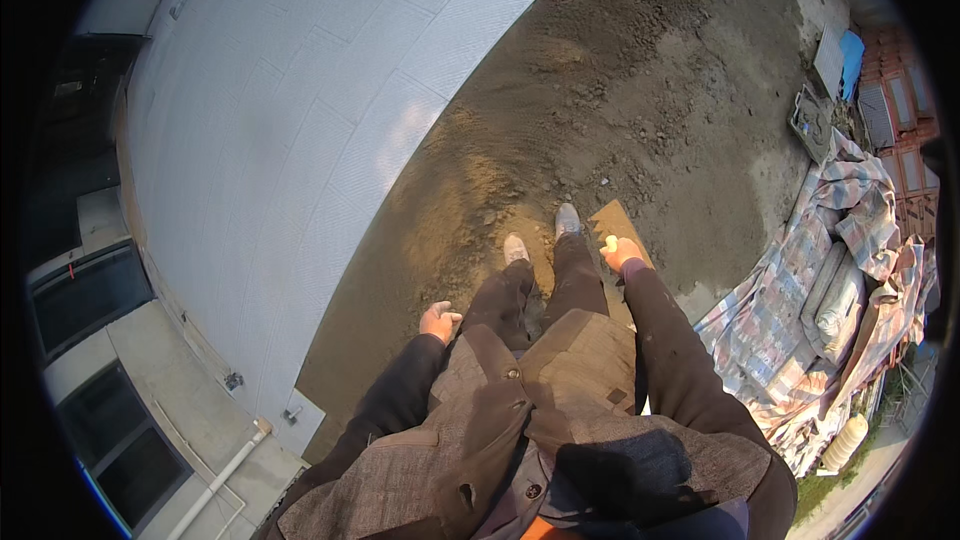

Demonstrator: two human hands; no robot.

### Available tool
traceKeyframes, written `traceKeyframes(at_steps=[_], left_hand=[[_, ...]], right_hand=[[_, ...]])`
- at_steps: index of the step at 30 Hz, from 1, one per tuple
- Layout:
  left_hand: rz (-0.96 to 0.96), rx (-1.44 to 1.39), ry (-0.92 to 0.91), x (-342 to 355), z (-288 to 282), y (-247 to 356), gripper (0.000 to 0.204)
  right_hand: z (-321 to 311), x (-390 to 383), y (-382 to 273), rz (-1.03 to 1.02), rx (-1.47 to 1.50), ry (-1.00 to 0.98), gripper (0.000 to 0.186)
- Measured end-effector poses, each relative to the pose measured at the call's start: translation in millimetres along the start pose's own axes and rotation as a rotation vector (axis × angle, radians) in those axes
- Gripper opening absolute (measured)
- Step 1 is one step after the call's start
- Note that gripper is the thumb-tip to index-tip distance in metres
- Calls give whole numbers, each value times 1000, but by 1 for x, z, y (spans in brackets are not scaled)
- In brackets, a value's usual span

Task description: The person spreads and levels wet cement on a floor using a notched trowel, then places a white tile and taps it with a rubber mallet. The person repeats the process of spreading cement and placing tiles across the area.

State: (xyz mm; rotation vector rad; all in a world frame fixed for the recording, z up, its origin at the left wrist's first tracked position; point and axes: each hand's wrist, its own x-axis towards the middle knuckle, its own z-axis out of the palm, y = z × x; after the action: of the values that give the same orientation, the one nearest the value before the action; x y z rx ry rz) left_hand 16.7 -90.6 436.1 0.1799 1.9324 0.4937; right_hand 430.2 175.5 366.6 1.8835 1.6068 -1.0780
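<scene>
My right hand (625, 253) is closed round a pale yellow handle (611, 242), whose rounded end shows at the fingers. Just beyond and beside that hand is a flat tan board (610, 212) with a jagged left edge. Whether the handle belongs to the board, I cannot tell. My left hand (439, 321) hangs beside my left thigh with its fingers loosely bent and apart, and nothing shows in it. Between and ahead of my hands, my dusty shoes (567, 220) stand on damp, crumbly grey-brown mortar or sand (520, 180).
Pale rectangular paving slabs (330, 90) cover the left, up to a building wall with dark windows (120, 430) and a white pipe (218, 480). On the right lie a striped tarp (780, 320), a mortar-stained tub (812, 125) and stacked red bricks (910, 155).
</scene>
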Motion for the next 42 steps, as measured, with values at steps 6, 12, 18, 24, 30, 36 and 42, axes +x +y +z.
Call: traceKeyframes(at_steps=[6,12,18,24,30,36,42], left_hand=[[-301,-199,104,-36,-12,-45,55],[-282,-20,57,-76,9,-81,41],[-158,91,-39,-70,43,-96,17],[-207,177,19,-16,59,-64,28],[-36,291,172,10,73,32,34],[200,116,11,65,138,122,31],[310,7,-286,200,266,190,36]], right_hand=[[-68,61,-109,-110,37,-50,43],[-118,109,-147,-63,55,-15,42],[-137,139,-129,-182,-135,26,42],[-139,148,-94,-100,-281,72,52],[-153,187,-92,-184,-272,145,58],[-164,238,-131,-82,-220,60,47],[-157,378,-141,30,-90,153,38]])
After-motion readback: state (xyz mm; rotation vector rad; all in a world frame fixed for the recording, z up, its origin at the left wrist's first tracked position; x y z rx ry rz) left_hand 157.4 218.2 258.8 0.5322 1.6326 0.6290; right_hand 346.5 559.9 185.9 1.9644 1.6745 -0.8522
